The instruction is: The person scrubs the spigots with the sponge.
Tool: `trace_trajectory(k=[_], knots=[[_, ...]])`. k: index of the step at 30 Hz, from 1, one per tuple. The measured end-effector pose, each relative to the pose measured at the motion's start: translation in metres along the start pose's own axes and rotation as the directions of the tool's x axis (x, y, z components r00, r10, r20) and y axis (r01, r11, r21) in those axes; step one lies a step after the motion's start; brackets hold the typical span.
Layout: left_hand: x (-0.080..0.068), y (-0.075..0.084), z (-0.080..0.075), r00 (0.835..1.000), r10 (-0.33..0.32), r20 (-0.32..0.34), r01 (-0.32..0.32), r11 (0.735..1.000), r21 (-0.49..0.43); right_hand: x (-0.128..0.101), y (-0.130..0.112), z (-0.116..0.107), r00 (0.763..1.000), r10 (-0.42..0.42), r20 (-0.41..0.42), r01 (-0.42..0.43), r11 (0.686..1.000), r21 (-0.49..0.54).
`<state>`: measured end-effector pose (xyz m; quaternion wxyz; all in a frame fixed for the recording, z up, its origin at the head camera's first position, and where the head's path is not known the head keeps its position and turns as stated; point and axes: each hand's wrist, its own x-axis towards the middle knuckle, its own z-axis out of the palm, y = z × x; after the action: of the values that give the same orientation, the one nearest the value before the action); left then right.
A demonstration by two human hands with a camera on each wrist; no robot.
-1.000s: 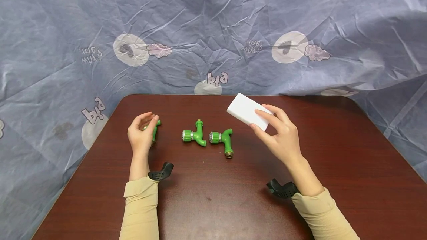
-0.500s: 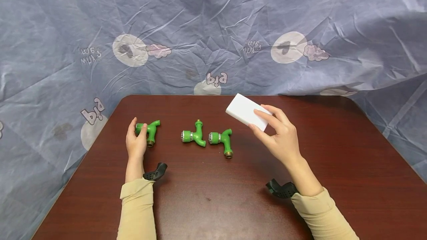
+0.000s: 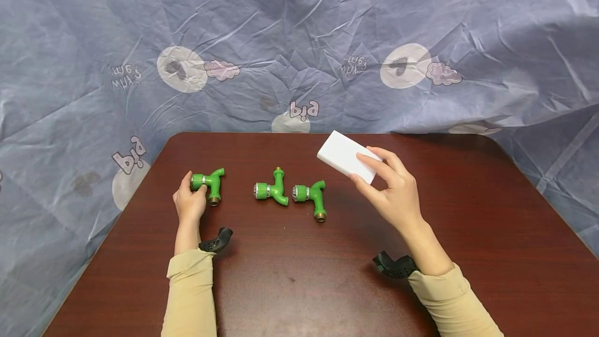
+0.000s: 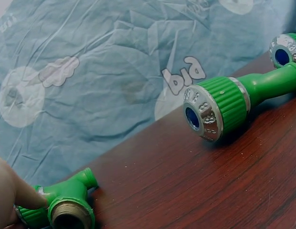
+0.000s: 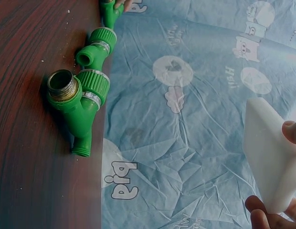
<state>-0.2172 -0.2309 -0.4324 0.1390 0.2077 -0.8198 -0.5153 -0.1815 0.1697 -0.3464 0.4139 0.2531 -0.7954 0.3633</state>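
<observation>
Three green plastic faucets with ribbed caps and brass threads lie in a row on the dark wood table [image 3: 299, 285]. My left hand [image 3: 194, 190] grips the ribbed cap of the left faucet [image 3: 211, 183], which rests on the table; in the left wrist view a fingertip [image 4: 16, 195] lies on that faucet [image 4: 64, 202]. The middle faucet [image 3: 273, 191] and the right faucet [image 3: 312, 197] lie untouched. My right hand [image 3: 362, 169] holds a white rectangular block [image 3: 343, 160] above the table, right of the faucets. In the right wrist view fingers [image 5: 292, 132] pinch the block [image 5: 269, 162].
A wrinkled blue printed cloth [image 3: 299, 46] hangs behind and around the table. The table's far edge [image 3: 327, 134] runs just behind the faucets. Black wrist mounts [image 3: 215, 241] sit at both sleeves. Bare tabletop lies in front of the faucets and to the far right.
My left hand has slid from over the left faucet to its left end and closed on the cap, leaving the faucet's body in sight. The right hand and block have held still.
</observation>
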Motion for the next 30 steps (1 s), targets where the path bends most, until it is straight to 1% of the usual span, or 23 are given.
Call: trace_trajectory(k=[10,15,17,21,26,30], knots=[[0.0013,-0.0064,0.0010,0.999,0.028,-0.015,-0.028,0.999,0.037,0.0004,-0.0005,-0.0009,1.000,-0.001,-0.001,0.001,1.000,0.002],[0.0020,-0.0063,0.0014,0.998,0.050,-0.033,-0.049,0.999,0.018,0.0003,-0.0003,-0.0011,1.000,0.000,-0.001,0.000,1.000,0.007],[0.0021,-0.0058,0.0020,0.997,0.065,-0.034,-0.065,0.998,0.000,0.0003,-0.0002,-0.0012,1.000,0.000,-0.002,0.000,1.000,0.007],[0.0028,-0.0064,0.0032,0.996,0.093,-0.013,-0.093,0.995,-0.035,0.0002,0.0004,-0.0013,1.000,-0.003,-0.002,0.003,1.000,0.005],[0.0021,-0.0072,0.0049,0.997,0.082,-0.002,-0.082,0.994,-0.069,0.0004,0.0005,-0.0017,1.000,0.000,0.006,0.000,1.000,0.004],[0.0010,-0.0040,0.0069,0.996,0.094,0.002,-0.092,0.981,-0.169,0.0009,0.0007,-0.0021,1.000,0.003,0.020,-0.003,1.000,-0.008]])
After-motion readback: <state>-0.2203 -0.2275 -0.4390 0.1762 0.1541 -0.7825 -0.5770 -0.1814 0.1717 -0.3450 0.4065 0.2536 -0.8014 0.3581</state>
